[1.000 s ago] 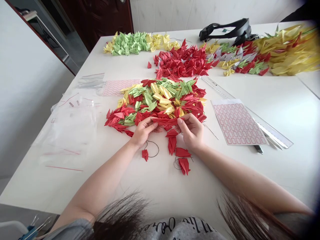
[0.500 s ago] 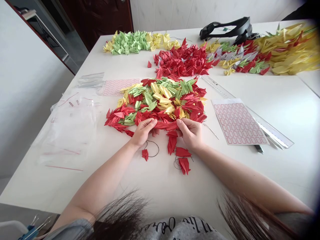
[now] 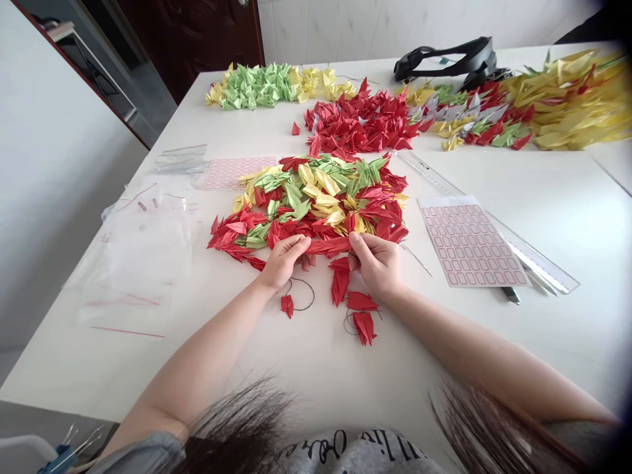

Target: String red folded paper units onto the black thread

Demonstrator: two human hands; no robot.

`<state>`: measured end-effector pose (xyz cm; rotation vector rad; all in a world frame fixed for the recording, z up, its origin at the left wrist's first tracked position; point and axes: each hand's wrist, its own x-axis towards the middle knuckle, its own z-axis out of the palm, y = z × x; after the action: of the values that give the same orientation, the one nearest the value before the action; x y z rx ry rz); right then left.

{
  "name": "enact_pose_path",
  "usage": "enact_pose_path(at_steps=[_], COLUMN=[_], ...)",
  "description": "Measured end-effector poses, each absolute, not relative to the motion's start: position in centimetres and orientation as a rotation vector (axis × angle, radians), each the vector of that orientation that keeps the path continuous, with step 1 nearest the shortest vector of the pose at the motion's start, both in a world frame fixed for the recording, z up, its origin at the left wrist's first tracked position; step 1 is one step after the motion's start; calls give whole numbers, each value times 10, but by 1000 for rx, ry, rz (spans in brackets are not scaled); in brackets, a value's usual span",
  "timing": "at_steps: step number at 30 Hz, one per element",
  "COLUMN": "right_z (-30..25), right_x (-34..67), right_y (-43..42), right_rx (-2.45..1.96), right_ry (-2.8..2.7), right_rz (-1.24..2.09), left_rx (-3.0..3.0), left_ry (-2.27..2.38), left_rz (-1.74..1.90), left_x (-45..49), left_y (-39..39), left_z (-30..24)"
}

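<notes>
My left hand (image 3: 282, 262) and my right hand (image 3: 378, 262) pinch the two ends of one red folded paper crane (image 3: 328, 246) at the near edge of a mixed heap of red, green and yellow cranes (image 3: 316, 197). Both hands have their fingers closed on the crane's wings. Below the hands, several red cranes (image 3: 359, 311) hang along a thin black thread (image 3: 303, 296) that curls on the white table (image 3: 316, 368). One small red crane (image 3: 286, 305) lies by my left wrist.
Sticker sheets lie at right (image 3: 467, 242) and behind the heap at left (image 3: 232, 171). A clear ruler (image 3: 494, 220) runs diagonally at right. Clear plastic bags (image 3: 143, 250) cover the left side. More crane piles (image 3: 360, 122) and a black headset (image 3: 449, 59) sit at the back.
Both hands shifted slightly toward the heap and drew the red crane taut between them; the grip is the same.
</notes>
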<state>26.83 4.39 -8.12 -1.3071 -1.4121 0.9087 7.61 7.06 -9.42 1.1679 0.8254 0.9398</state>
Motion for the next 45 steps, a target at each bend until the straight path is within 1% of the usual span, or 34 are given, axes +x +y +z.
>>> enact_pose_path(at_steps=[13, 19, 22, 27, 29, 36, 42, 45], right_z=[-78, -83, -87, -89, -89, -83, -87, -92], right_x=[267, 268, 269, 269, 269, 269, 268, 268], right_y=[42, 44, 46, 49, 49, 45, 44, 45], right_rx=[-1338, -1319, -1297, -1250, -1258, -1134, -1189, -1192], right_ry=[-1515, -1573, -1596, -1791, -1823, -1855, -1718, -1587], right_rz=[857, 893, 877, 862, 839, 779, 678, 717], left_rx=[1177, 1199, 1194, 1029, 1012, 976, 949, 948], left_ry=[827, 850, 818, 714, 725, 820, 799, 799], left_rz=[959, 962, 858, 537, 503, 736, 767, 781], left_x=[77, 77, 74, 67, 67, 75, 73, 74], left_y=[70, 70, 70, 71, 72, 72, 73, 72], left_z=[-95, -95, -93, -86, -84, -87, -89, -89])
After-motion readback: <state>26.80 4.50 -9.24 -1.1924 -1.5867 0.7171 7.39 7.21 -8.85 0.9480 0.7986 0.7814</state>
